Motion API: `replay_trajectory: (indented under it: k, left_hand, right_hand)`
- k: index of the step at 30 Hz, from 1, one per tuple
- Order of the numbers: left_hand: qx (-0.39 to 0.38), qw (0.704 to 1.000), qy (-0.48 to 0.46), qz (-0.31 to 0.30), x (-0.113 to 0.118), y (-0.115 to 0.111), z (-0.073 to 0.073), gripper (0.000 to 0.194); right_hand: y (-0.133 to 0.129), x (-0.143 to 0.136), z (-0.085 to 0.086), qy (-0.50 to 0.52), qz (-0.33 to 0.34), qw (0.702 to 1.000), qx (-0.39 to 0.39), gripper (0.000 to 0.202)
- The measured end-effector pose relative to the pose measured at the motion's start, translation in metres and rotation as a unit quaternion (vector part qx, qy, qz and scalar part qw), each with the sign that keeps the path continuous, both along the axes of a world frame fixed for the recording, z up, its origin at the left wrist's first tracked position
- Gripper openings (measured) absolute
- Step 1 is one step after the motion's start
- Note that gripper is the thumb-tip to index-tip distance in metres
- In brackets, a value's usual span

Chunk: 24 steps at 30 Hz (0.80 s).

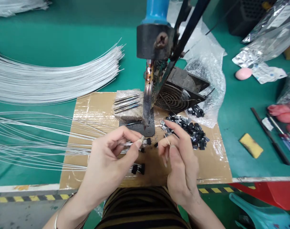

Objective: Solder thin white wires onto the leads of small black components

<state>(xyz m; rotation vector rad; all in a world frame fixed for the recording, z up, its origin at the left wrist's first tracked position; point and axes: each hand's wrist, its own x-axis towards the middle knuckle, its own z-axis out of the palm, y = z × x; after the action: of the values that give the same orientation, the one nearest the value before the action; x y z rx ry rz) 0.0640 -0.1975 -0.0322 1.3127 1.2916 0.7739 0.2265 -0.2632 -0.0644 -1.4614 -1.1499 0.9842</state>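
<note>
Between thumb and fingers, my left hand pinches a thin wire that ends in a small black connector, just below the tip of a mounted soldering iron. My right hand, fingers curled, pinches a short thin strand of wire to the right of the connector. A pile of small black connectors lies beyond my right hand. Other black connectors on wires rest on the cardboard beside my left hand. Loose white wires run off to the left.
A thick bundle of white wires lies at the back left. Behind the iron are a black fan and bubble wrap. At the right are a yellow sponge, a black rod and a pink egg-shaped object.
</note>
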Motion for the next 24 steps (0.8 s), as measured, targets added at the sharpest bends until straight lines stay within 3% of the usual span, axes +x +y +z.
replay_trajectory:
  k: [5,10,11,14,17,24]
  left_hand:
    - [0.008,1.0,0.008,0.011,0.001,0.002,0.0,0.01]
    - [0.014,1.0,0.008,0.014,0.001,0.005,-0.002,0.011]
    - [0.014,1.0,0.007,0.014,0.001,0.006,-0.002,0.011]
    - [0.011,1.0,0.007,0.017,0.002,0.008,-0.003,0.01]
    - [0.011,1.0,0.006,0.023,0.004,0.011,-0.003,0.01]
    - [0.012,0.999,0.005,0.03,0.006,0.016,-0.004,0.011]
  right_hand:
    - [0.003,0.005,0.002,-0.076,-0.01,0.997,0.023,0.048]
    - [0.005,0.012,0.004,-0.174,-0.043,0.982,0.059,0.013]
    - [0.006,0.013,0.004,-0.175,-0.04,0.982,0.058,0.015]
    - [0.007,0.013,0.005,-0.118,-0.011,0.992,0.033,0.024]
    - [0.01,0.011,0.007,-0.051,0.009,0.998,0.02,0.022]
    - [0.019,0.003,0.012,0.021,-0.024,0.999,0.044,0.014]
